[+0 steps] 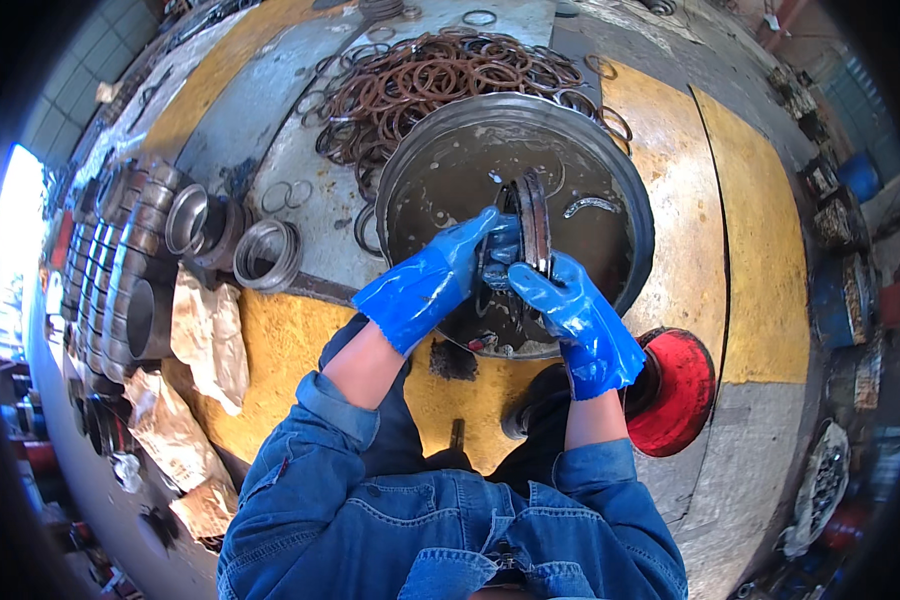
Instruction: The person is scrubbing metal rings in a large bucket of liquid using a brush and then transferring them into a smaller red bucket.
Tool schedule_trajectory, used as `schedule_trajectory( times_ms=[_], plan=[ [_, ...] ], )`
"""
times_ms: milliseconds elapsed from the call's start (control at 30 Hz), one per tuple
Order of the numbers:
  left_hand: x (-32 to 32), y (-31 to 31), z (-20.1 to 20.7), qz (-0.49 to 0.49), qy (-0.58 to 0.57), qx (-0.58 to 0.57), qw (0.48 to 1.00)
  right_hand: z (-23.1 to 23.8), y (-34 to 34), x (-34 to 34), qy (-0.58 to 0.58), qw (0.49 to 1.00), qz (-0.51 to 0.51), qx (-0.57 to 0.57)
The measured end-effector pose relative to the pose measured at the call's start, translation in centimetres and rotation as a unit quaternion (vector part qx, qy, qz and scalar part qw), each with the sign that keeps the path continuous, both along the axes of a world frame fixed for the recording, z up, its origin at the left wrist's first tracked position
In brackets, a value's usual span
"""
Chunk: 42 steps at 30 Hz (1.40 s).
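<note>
Over a round metal basin (638,200) of murky grey-brown liquid, I hold a small bundle of metal rings (536,215) on edge. They look wet and dark, with a brownish outer face. My left hand (467,248), in a blue rubber glove, is closed around the rings' left side. The matching gloved right hand (558,292) grips their lower right edge, thumb pointing toward the left fingers. Parts of the rings are hidden behind the gloves. A curved shiny piece (591,206) shows at the liquid's surface on the right.
Behind the basin lies a large heap of rusty rings (440,82). To the left are stacked metal cylinders (135,270), a pile of cleaner rings (268,254) and crumpled brown paper (208,340). A red round object (678,395) stands right of my knee. Yellow floor panels (755,240) extend rightward.
</note>
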<state>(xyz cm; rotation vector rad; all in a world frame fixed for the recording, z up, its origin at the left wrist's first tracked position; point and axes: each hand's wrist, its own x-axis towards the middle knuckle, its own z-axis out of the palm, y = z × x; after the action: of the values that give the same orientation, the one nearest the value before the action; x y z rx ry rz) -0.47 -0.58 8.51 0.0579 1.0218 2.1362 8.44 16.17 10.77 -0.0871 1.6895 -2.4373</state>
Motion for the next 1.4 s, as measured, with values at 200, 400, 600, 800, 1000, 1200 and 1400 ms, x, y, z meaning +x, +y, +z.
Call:
schedule_trajectory(
  times_ms=[200,400,600,800,1000,1200,1400],
  plan=[
    [-1.0,-0.8,-3.3,0.006,-0.039,0.037,0.999,-1.1,-1.2,-1.0,-0.02,0.99,0.012,0.14],
    [-2.3,-1.1,-2.0,0.054,-0.113,0.022,0.992,-1.7,-0.4,-1.1,-0.046,0.976,-0.098,0.19],
    [-3.5,-3.4,-1.7,0.1,-0.13,0.091,0.982,0.0,-0.2,-1.2,-0.061,0.985,-0.134,0.085],
    [-4.6,-5.8,-0.9,0.092,-0.085,0.019,0.992,1.1,0.7,-0.3,-0.067,0.975,-0.204,0.054],
    [-5.4,-5.9,-1.6,0.094,-0.041,-0.05,0.993,3.4,2.6,0.2,0.002,0.981,-0.189,-0.041],
    [-4.2,-2.8,-3.0,0.079,-0.117,-0.014,0.99,11.2,0.6,-1.4,0.01,0.992,-0.124,-0.027],
    [-2.4,0.2,-1.1,0.053,-0.281,0.063,0.956,13.6,0.0,-5.1,0.092,0.957,0.118,-0.249]
  ],
)
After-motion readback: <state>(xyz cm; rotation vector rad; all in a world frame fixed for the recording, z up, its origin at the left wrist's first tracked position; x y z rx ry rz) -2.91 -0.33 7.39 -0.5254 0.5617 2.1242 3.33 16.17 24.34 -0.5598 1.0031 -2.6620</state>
